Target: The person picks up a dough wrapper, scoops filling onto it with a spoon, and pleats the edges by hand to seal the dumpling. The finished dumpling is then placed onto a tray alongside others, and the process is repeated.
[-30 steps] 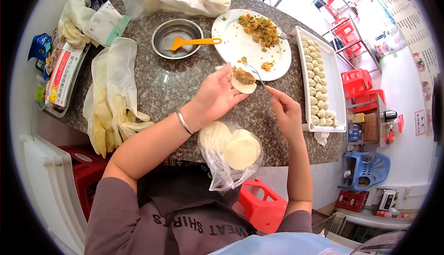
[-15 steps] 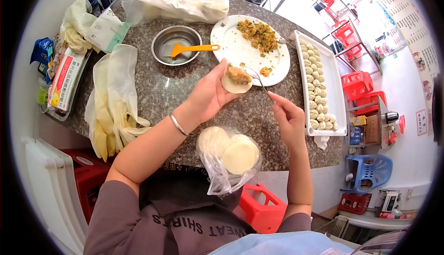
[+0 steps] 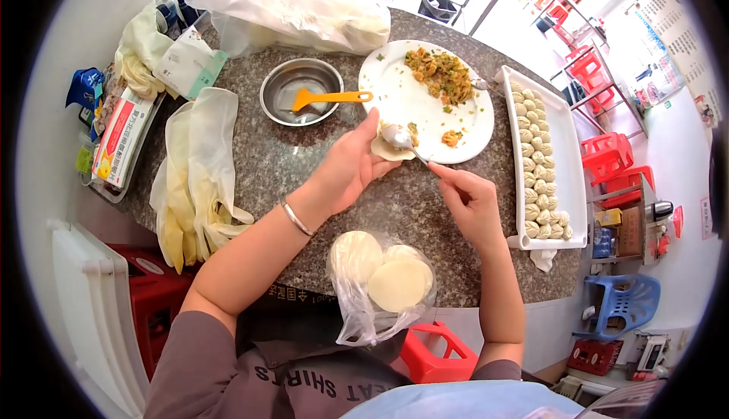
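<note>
Left hand (image 3: 345,168) cups a filled wrapper (image 3: 387,153) over the worktop (image 3: 304,153), just beside the plate (image 3: 402,92). The right hand (image 3: 471,202) has a pinching grip on a spoon (image 3: 400,139), whose bowl rests on the filling (image 3: 411,130). Judged risk: hard pressure could tear the thin wrapper or spill filling over its edge.

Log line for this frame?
left hand: cups filled wrapper | right hand: holds spoon at wrapper | plate: some filling | tray: dumplings in rows

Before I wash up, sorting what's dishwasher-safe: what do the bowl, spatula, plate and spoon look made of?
Bowl: metal, likely stainless steel, grey with mirror-like glare. Spatula: orange plastic or silicone, matte, even colour. Plate: glossy white, ceramic or melamine; cannot tell which. Spoon in the right hand: shiny metal, bright reflection.
</note>
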{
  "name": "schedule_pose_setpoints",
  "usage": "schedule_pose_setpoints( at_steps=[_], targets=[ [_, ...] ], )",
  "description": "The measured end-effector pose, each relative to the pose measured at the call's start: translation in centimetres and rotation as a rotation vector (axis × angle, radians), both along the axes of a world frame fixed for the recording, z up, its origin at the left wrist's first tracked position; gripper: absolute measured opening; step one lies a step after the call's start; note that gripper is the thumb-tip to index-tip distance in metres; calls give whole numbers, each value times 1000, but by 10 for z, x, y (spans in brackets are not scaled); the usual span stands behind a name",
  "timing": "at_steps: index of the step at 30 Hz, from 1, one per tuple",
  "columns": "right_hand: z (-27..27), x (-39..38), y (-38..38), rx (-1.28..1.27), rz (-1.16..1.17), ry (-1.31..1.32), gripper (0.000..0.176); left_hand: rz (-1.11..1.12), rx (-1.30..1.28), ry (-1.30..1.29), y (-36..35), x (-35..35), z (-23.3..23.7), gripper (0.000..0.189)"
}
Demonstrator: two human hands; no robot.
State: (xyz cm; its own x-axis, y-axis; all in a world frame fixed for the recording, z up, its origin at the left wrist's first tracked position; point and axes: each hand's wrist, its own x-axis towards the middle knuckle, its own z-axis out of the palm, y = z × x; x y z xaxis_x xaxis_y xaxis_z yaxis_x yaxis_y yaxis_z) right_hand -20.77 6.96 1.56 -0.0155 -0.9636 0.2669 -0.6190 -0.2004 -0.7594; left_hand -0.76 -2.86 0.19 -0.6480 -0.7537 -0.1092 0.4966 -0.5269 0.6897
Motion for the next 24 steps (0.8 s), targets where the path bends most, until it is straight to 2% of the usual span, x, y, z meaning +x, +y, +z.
schedule_pose_setpoints(
  at_steps=[6,10,12,14,20,22,24],
  targets=[
    [-4,-6,2,44,44,73,35,97,63,24,-1,-1,-4,55],
    [-4,-9,3,30,47,25,35,128,101,14,2,-3,-4,52],
    [-3,-10,2,83,76,7,35,164,71,35,0,0,-12,42],
    [-6,-8,1,74,85,-31,34,182,77,23,2,0,-11,41],
    [-4,-19,0,98,-90,-68,34,197,24,-18,2,1,-3,44],
    [-8,-20,-4,-65,-72,214,32,191,30,-17,2,1,-4,42],
    [-7,-17,-3,-68,-133,234,30,190,23,-17,3,0,-5,41]
  ],
)
